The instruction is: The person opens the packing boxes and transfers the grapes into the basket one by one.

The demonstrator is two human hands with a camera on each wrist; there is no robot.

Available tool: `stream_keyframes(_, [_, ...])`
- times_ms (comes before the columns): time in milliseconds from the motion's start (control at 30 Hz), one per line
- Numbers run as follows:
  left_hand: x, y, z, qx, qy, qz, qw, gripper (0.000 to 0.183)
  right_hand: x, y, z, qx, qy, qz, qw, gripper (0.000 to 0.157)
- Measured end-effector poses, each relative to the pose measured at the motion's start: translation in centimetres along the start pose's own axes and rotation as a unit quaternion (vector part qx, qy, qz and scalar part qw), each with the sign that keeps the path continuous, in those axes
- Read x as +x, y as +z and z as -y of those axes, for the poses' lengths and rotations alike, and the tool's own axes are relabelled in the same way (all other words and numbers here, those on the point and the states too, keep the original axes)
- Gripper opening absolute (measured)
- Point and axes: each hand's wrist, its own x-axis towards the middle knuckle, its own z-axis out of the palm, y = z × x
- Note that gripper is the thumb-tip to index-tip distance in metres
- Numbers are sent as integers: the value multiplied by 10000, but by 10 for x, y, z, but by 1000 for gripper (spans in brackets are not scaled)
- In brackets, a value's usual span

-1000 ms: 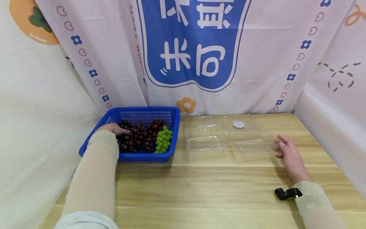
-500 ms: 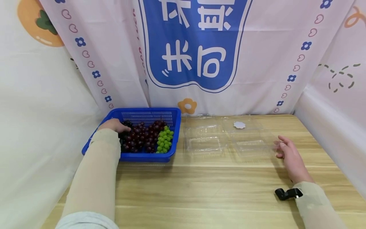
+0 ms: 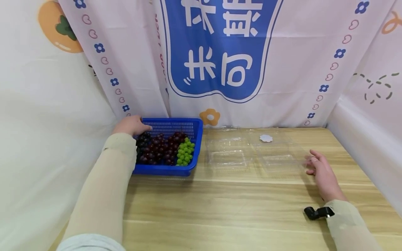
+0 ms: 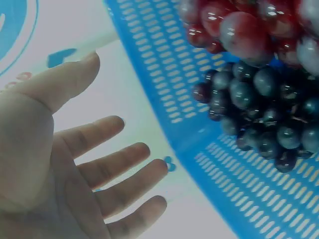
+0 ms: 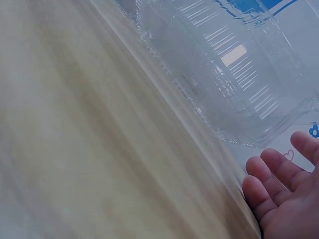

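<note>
My left hand (image 3: 129, 125) hovers over the back left corner of a blue plastic basket (image 3: 163, 170), fingers spread and nothing in them. In the left wrist view its fingers (image 4: 132, 179) point toward the basket's side, apart from the fruit. Inside the basket lie dark black grapes (image 4: 264, 109), red grapes (image 3: 160, 150) and a bunch of green grapes (image 3: 185, 152). On the right, my right hand (image 3: 325, 176) rests by the table with relaxed fingers, close to the end of a clear plastic box (image 5: 224, 79). It holds nothing.
Two open clear plastic containers stand side by side right of the basket, the left container (image 3: 227, 158) nearest it. A white scalloped label (image 3: 266, 138) sits on the right one. A printed cloth (image 3: 295, 69) hangs behind the wooden table (image 3: 220, 209).
My left hand has come up off the grapes toward the basket's back left rim, leaving the black grapes in view. The right hand stays in place. The head view has shifted slightly.
</note>
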Motion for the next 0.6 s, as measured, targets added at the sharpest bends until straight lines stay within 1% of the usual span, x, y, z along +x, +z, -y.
stream_keyframes(200, [-1, -6, -25, 215, 359, -380, 9984, 77, 2, 2, 0, 157, 159, -85, 9997, 61])
stream_keyframes(400, [-6, 1, -47, 462, 664, -907, 9926, 77, 3, -2, 0, 325, 386, -134, 9986, 61])
stream_keyframes(500, [-7, 5, -61, 543, 872, -1133, 9882, 77, 3, -9, 3, 117, 485, -171, 9986, 61])
stream_keyframes(600, [-11, 7, -72, 515, 1083, -1290, 9844, 80, 4, -17, 11, -331, 457, -228, 9981, 63])
